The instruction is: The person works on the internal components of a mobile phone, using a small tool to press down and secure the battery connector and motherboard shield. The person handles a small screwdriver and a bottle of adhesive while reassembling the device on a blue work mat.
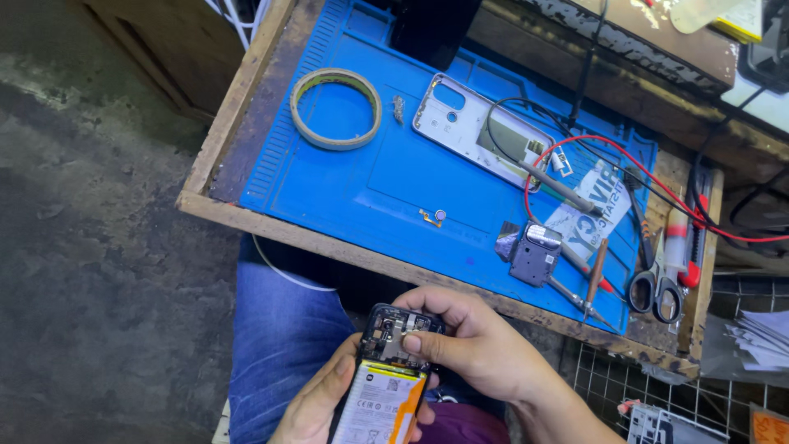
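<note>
An opened phone [385, 376] with its back cover off lies in my left hand [316, 404], over my lap and below the table's front edge. Its white and orange battery [380, 404] and the dark circuit board [397, 327] at the top are exposed. My right hand [468, 339] reaches in from the right, fingers curled over the phone's upper end and the thumb pressing on the board. Whether anything small is pinched in those fingers cannot be seen.
A blue work mat [370, 177] covers the wooden table [215, 210]. On it lie a tape ring [336, 108], a silver phone back frame [477, 127], a small flex part [434, 217], a grey module [534, 251], probes with red and black wires [575, 193], screwdrivers [593, 279] and scissors [655, 289].
</note>
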